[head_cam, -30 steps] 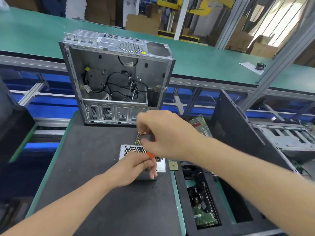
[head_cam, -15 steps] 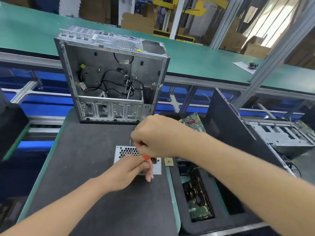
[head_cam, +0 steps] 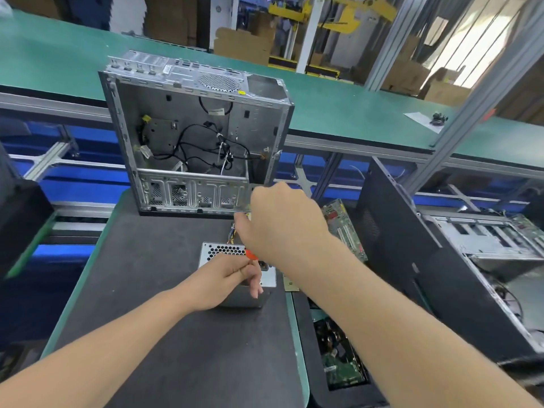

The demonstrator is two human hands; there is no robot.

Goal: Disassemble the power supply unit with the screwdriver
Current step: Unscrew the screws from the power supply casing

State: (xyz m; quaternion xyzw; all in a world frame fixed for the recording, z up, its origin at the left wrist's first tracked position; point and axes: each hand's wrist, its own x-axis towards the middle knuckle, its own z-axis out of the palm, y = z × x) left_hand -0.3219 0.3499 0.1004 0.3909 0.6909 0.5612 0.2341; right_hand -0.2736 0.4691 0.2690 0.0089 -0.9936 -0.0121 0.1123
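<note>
Power supply unit (head_cam: pixel 218 250): a grey metal box lay flat on the dark tabletop (head_cam: pixel 153 304), near its right edge and about halfway between the near and far edges; its perforated top faced up; both hands hid much of it.
Screwdriver (head_cam: pixel 251 255): only a short orange part showed, below the right fist and over the unit's top; the tip was hidden.
Right hand (head_cam: pixel 284 222): came in from the right, above the unit; its fingers were curled in a fist round the screwdriver's handle, knuckles up.
Left hand (head_cam: pixel 225 279): rested on the unit's near side; thumb and forefinger met just under the orange part, and one finger hung over the unit's front face; whether they pinched the shaft or only pressed the unit could not be told.
Wires (head_cam: pixel 230 238): a coloured bundle left the unit's far side, partly behind the right hand.
Small square plate (head_cam: pixel 291 283): lay just beside the unit, at the tabletop's right edge.
Computer case (head_cam: pixel 191 128): stood upright at the far edge, its open side toward the camera; black cables hung loose inside.
Circuit board (head_cam: pixel 346 228): leaned beyond the right edge, behind the right forearm.
Black panel (head_cam: pixel 394 254): stood tilted further right.
Green belt (head_cam: pixel 353 113): ran across behind the case.
</note>
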